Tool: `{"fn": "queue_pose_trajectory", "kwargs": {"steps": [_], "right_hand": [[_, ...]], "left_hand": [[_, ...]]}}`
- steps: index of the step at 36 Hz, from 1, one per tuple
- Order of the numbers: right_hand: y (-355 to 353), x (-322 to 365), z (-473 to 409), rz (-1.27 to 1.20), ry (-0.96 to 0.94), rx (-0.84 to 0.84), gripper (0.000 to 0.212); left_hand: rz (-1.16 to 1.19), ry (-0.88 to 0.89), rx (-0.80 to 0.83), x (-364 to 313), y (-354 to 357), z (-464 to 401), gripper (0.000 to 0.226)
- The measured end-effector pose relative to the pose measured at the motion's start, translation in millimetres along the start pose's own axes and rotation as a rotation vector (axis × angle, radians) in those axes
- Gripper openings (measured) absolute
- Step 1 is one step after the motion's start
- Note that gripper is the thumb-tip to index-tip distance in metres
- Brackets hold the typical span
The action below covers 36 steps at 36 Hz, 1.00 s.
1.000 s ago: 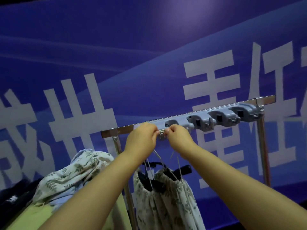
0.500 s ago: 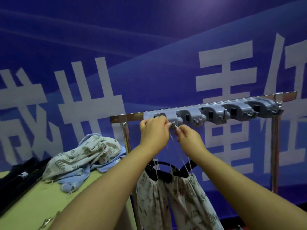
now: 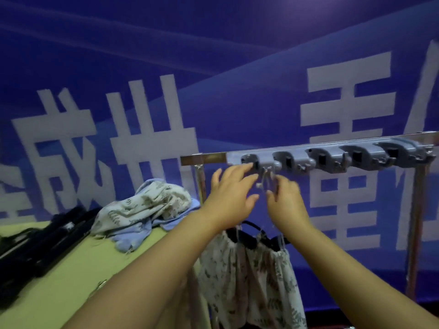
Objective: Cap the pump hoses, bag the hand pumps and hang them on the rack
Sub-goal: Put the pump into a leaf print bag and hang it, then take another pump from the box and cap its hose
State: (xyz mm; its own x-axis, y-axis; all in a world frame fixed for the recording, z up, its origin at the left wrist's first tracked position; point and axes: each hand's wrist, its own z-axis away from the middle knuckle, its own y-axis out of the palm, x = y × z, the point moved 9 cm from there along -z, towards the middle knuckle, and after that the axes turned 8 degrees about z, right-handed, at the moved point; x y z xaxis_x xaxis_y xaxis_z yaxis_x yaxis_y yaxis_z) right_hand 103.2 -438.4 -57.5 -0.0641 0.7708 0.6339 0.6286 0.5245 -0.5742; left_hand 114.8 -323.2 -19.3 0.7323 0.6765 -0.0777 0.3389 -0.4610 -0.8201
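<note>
1. The leaf-printed cloth drawstring bag (image 3: 251,279), with black pump parts showing at its gathered mouth, hangs below the grey plastic hook strip (image 3: 332,157) on the chrome rack (image 3: 202,160). Its thin cords (image 3: 267,179) run up to the leftmost hook.
2. The left hand (image 3: 231,193) has its grip spread, fingers straight and reaching toward that leftmost hook. It holds nothing that I can see.
3. The right hand (image 3: 285,198) sits just right of the cords, fingers loosely spread; motion blur hides whether any fingertip touches a cord.
4. To finish the hanging well, I would check that both cord loops sit fully behind the hook lip, then let the bag's weight settle before taking the hands away, so the cords do not slip off.
5. Left of the rack, on the yellow-green worktop (image 3: 71,281), lie a crumpled pile of printed and pale blue cloth bags (image 3: 142,210) and, further left, long black hand pumps (image 3: 42,243), apparently unbagged.
6. The hooks right of the hung bag carry nothing, so nothing blocks the next bag there.
</note>
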Motion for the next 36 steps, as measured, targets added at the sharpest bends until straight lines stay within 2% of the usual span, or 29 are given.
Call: {"fn": "queue_pose_trajectory", "kwargs": {"steps": [2,4,6,9,11,13,15,19,23,25,30,33,36], "right_hand": [[-15,28,29,-0.009,-0.128,-0.182,0.05],[-16,62,66,-0.137,-0.252,-0.244,0.045],[8,98,105,-0.285,-0.341,-0.123,0.038],[67,148,159,-0.351,-0.45,0.23,0.036],[105,175,195,-0.354,-0.482,0.441,0.038],[132,194,223,-0.355,-0.48,0.55,0.037],[148,210,243,-0.382,-0.469,0.625,0.035],[172,234,265,-0.422,-0.466,0.722,0.029],[185,239,269,-0.459,-0.456,0.771,0.019],[190,237,265,-0.478,-0.442,0.789,0.016],[195,231,253,-0.504,-0.397,0.835,0.016],[198,225,247,-0.504,-0.379,0.857,0.016],[200,221,244,-0.512,-0.354,0.88,0.016]], "left_hand": [[0.056,0.055,-0.156,6,-24,36,0.049],[0.136,-0.031,-0.206,31,-43,77,0.053],[0.216,-0.25,-0.167,74,-51,128,0.067],[0.207,-0.576,-0.076,143,-62,203,0.085],[0.13,-0.813,-0.03,189,-79,259,0.076],[0.012,-1.011,-0.028,235,-104,316,0.061],[-0.091,-1.13,-0.088,266,-133,361,0.055],[-0.292,-1.122,-0.215,296,-179,398,0.046],[-0.377,-1.057,-0.278,322,-204,381,0.043],[-0.364,-1.073,-0.216,342,-203,361,0.042],[-0.341,-1.16,0.128,392,-163,316,0.03],[-0.36,-1.207,0.188,419,-139,309,0.036],[-0.491,-1.246,0.251,435,-125,313,0.037]]}}
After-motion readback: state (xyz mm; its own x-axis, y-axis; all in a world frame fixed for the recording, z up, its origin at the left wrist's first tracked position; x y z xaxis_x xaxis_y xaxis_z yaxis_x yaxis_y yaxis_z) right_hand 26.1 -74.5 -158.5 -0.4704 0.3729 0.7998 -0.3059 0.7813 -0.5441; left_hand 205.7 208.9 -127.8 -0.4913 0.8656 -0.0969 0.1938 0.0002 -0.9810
